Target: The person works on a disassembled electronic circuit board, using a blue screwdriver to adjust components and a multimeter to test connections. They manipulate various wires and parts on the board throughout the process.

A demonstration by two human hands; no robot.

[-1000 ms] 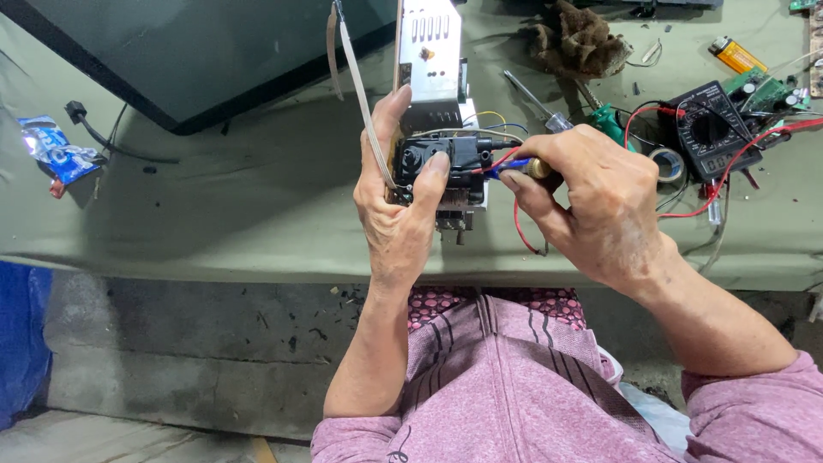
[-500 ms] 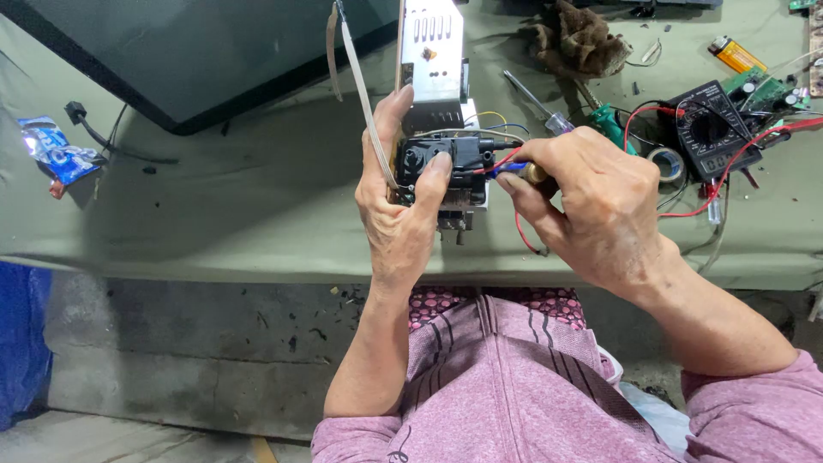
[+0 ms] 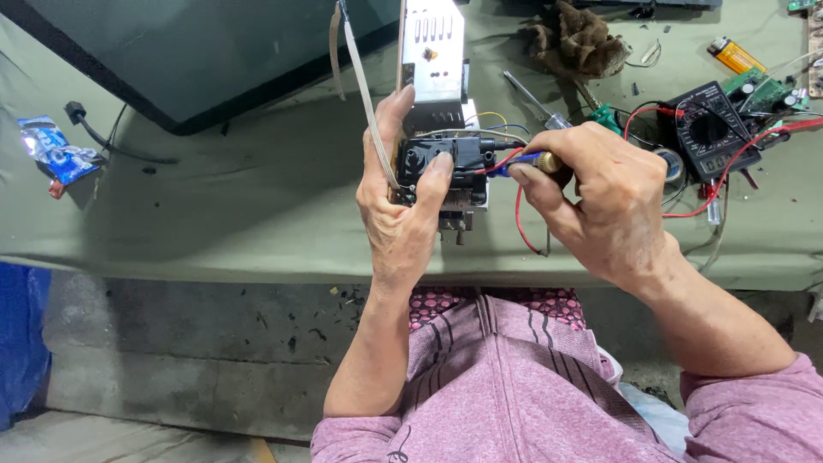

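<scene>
Gripping a small black electrical part point(image 3: 446, 167) from the side, the left hand point(image 3: 403, 214) has its fingers closed around it, thumb laid across the front and fingertips reaching up behind; the grip is firm and nearly fully closed on the part, which is held above the near edge of the worktop point(image 3: 240, 206). Thin yellow, blue and red wires point(image 3: 495, 163) come off the part just to the right of that grip. The right hand point(image 3: 604, 201) is closed in a pinch on a tool with a blue and brass-coloured shaft point(image 3: 527, 163), whose tip meets the right side of the black part; a red wire loops down below it.

Directly behind the grip stands a perforated grey metal box point(image 3: 433, 51), and a pale flat ribbon cable point(image 3: 364, 94) runs up past the left thumb. Further right of the right hand lie a screwdriver point(image 3: 531, 99), a green-handled tool point(image 3: 607, 117), a black multimeter point(image 3: 711, 133) with red leads, a roll of tape point(image 3: 673, 165), a yellow lighter point(image 3: 737, 57) and a brown rag point(image 3: 579, 43). Well to the left of the grip sit a dark flat screen panel point(image 3: 171, 51), a black plug on a cord point(image 3: 77, 113) and a blue wrapper point(image 3: 53, 153). Below the hands the person's purple sleeves point(image 3: 754, 411) show.
</scene>
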